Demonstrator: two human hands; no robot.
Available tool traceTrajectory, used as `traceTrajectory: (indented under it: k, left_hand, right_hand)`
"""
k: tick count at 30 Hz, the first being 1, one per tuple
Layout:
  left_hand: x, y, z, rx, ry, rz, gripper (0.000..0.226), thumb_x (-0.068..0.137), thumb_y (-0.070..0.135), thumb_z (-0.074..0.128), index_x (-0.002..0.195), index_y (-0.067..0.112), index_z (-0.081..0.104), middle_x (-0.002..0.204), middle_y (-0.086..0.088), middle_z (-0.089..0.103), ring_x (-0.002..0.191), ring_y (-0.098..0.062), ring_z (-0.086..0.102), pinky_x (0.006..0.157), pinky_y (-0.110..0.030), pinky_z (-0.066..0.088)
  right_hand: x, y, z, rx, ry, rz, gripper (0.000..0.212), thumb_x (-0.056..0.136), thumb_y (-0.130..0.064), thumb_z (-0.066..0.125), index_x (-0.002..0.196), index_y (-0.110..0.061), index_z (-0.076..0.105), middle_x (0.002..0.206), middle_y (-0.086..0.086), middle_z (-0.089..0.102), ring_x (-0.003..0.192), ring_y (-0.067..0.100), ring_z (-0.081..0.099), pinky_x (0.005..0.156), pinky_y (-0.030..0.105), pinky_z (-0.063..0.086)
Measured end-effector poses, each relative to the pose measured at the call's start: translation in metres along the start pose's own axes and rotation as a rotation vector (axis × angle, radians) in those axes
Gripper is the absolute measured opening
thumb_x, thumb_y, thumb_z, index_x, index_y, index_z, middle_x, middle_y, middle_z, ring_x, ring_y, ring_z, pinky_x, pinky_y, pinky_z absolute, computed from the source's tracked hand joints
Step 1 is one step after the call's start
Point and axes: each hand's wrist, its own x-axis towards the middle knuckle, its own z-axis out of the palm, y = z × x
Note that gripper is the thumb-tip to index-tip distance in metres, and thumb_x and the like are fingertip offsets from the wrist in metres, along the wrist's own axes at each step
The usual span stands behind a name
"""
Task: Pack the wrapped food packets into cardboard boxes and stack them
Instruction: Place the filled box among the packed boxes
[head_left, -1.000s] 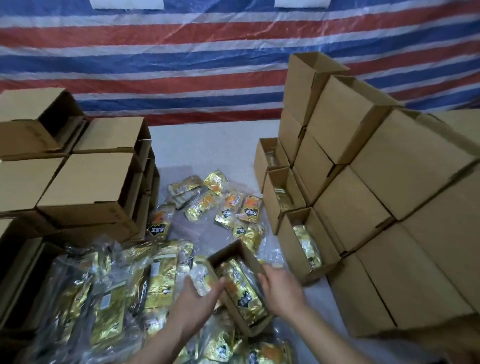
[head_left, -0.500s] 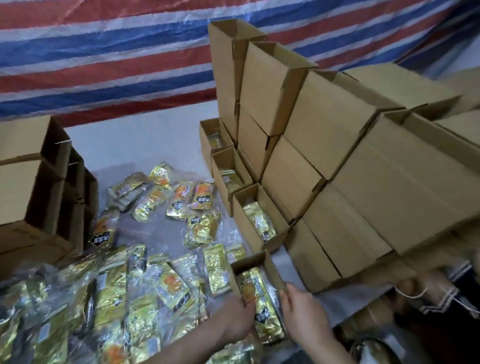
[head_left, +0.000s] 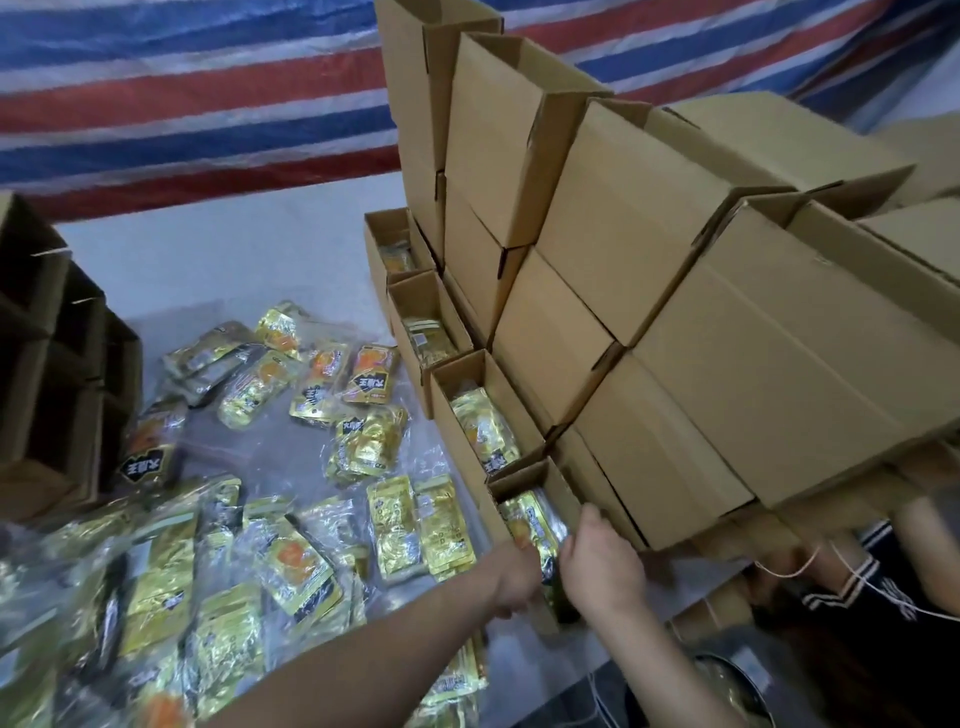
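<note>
An open cardboard box (head_left: 519, 480) with a gold packet (head_left: 535, 519) inside sits at the near end of a row of open filled boxes (head_left: 462, 379), against the tall stack of boxes (head_left: 675, 312). My left hand (head_left: 511, 574) grips its left wall and my right hand (head_left: 597, 564) grips its right wall. Gold wrapped food packets (head_left: 363, 452) lie scattered over the table to the left, many in clear plastic bags (head_left: 156, 597).
Empty open boxes (head_left: 57, 374) are piled at the left edge. A striped red, white and blue tarp (head_left: 208, 93) hangs behind the grey table (head_left: 234, 249). Below the right stack are a person's legs (head_left: 914, 525) and a round metal vessel (head_left: 737, 686).
Both hands carried the filled box from the table's middle rightwards and set it at the near end of the row against the stack. The view swung to the right.
</note>
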Motion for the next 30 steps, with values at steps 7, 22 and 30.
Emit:
traceTrajectory:
  k: [7,22,30]
  left_hand:
    - [-0.004,0.002,0.0,0.082,0.031,0.046,0.062,0.107,0.041,0.011,0.117,0.001,0.058,0.123,-0.026,0.062,0.111,-0.035,0.063,0.091,-0.037,0.051]
    - [-0.085,-0.104,-0.131,-0.152,0.519,0.154,0.04,0.104,0.038,0.038,0.099,0.006,0.061,0.104,-0.013,0.067,0.096,-0.024,0.064,0.085,-0.035,0.05]
    - [-0.142,-0.172,-0.177,-0.19,0.817,0.138,0.033,0.102,0.037,0.042,0.076,0.019,0.05,0.074,0.003,0.057,0.074,-0.016,0.054,0.065,-0.032,0.037]
  right_hand:
    - [0.01,0.007,0.005,0.06,-0.008,-0.039,0.044,0.1,-0.028,0.045,0.139,-0.007,0.038,0.125,0.01,0.059,0.105,0.027,0.064,0.069,0.03,0.041]
    - [0.001,-0.123,-0.012,0.332,0.085,-0.599,0.028,0.095,-0.025,0.057,0.121,-0.015,0.062,0.114,-0.002,0.061,0.105,0.019,0.062,0.084,0.03,0.047]
    - [-0.022,-0.231,0.025,0.219,-0.228,-0.767,0.032,0.099,-0.037,0.049,0.128,-0.024,0.053,0.125,-0.006,0.053,0.12,0.013,0.052,0.094,0.024,0.039]
